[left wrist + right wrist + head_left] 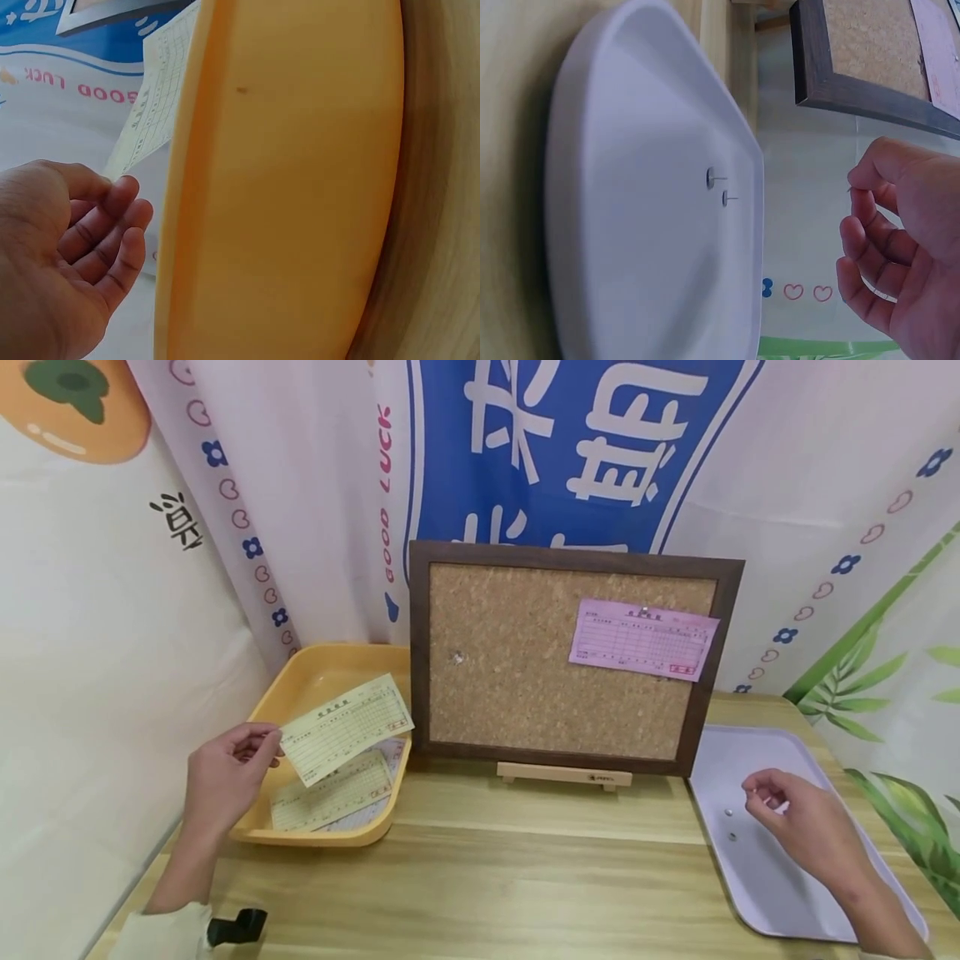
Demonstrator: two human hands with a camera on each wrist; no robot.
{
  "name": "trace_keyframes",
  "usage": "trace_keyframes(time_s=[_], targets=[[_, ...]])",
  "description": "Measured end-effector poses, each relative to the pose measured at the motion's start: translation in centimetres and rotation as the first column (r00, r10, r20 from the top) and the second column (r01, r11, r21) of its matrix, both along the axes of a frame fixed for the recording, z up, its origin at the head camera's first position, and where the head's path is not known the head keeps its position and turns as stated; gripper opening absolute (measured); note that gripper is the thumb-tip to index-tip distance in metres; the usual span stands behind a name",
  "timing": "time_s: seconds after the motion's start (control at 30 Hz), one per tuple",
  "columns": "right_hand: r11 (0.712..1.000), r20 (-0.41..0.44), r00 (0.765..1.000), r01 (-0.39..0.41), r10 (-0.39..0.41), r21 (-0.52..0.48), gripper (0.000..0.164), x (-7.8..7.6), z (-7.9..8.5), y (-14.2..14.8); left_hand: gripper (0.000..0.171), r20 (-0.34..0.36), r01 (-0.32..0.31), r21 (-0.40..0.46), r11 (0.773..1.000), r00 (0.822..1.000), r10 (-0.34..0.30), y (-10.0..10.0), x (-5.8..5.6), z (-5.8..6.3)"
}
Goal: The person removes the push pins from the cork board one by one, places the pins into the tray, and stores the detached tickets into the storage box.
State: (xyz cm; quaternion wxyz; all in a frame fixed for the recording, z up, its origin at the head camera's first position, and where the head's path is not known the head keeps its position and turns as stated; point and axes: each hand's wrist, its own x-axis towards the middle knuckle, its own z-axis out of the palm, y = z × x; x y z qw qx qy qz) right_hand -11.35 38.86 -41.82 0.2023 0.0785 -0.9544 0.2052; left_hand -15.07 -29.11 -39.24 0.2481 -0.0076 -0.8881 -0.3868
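My left hand (228,777) pinches a pale yellow receipt slip (348,727) by its left end, above the yellow basket (258,735). In the left wrist view the same slip (159,90) rises from between thumb and forefinger beside the basket wall. My right hand (806,822) is over the lilac tray (757,893), thumb and forefinger pinched together. A tiny point of a thumbtack (850,190) shows at those fingertips in the right wrist view; the rest is hidden. Two thumbtacks (711,178) lie point up in the tray.
A framed cork board (517,693) leans on a small wooden stand (562,774). One pink slip (645,639) is tacked at its upper right, and a clear tack (457,656) sits at its left. More slips (337,793) lie in the basket. A printed curtain (337,485) hangs behind.
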Motion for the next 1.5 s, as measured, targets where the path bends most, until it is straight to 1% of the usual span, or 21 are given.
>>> trace_keyframes(time_s=[0.13, 0.3, 0.4, 0.6, 0.73, 0.93, 1.03, 1.23, 1.37, 1.5], targets=[[1.000, 0.026, 1.000, 0.001, -0.002, 0.014, 0.011, 0.3, -0.8, 0.6, 0.023, 0.000, -0.004, -0.034, 0.999, 1.000, 0.004, -0.3, 0.1, -0.1], [1.000, 0.038, 0.999, -0.006, 0.005, 0.022, 0.012, 0.4, -1.3, 1.1, 0.019, -0.030, -0.003, -0.069, 0.998, 1.000, 0.001, -0.6, 0.2, -0.2], [0.999, 0.054, 0.999, -0.007, 0.005, 0.034, 0.012, 0.3, -1.3, 1.2, 0.020, -0.032, 0.000, -0.074, 0.997, 0.999, -0.002, -0.6, 0.1, -0.1], [0.999, 0.076, 0.997, 0.000, -0.003, 0.051, 0.011, 0.2, -1.2, 1.1, 0.021, -0.013, -0.009, -0.070, 0.998, 1.000, 0.008, -0.5, 0.1, -0.1], [0.999, 0.078, 0.997, -0.007, 0.004, 0.048, 0.011, 0.3, -1.1, 1.2, 0.019, -0.028, -0.005, -0.077, 0.997, 1.000, 0.003, -0.4, 0.1, -0.1], [0.999, 0.078, 0.997, -0.003, 0.000, 0.045, 0.012, 0.2, -1.1, 1.2, 0.017, -0.052, 0.019, -0.082, 0.996, 0.998, -0.023, -0.3, 0.1, -0.1], [0.999, 0.077, 0.997, 0.005, -0.009, 0.046, 0.014, 0.3, -1.1, 1.3, 0.016, -0.065, 0.030, -0.092, 0.995, 0.997, -0.036, -0.2, 0.0, 0.1], [0.999, 0.078, 0.996, 0.037, -0.040, 0.039, 0.013, 0.6, -0.9, 1.5, 0.017, -0.068, 0.031, -0.111, 0.993, 0.997, -0.039, 0.2, 0.2, 0.6], [0.998, 0.098, 0.993, 0.057, -0.060, 0.034, 0.011, 0.7, -0.6, 1.4, 0.014, -0.092, 0.047, -0.109, 0.993, 0.994, -0.057, 1.1, 0.3, 1.1], [0.998, 0.088, 0.994, 0.064, -0.066, 0.026, 0.010, 0.7, -0.2, 0.9, 0.010, -0.117, 0.079, -0.129, 0.988, 0.989, -0.094, 2.5, 0.3, 1.9]])
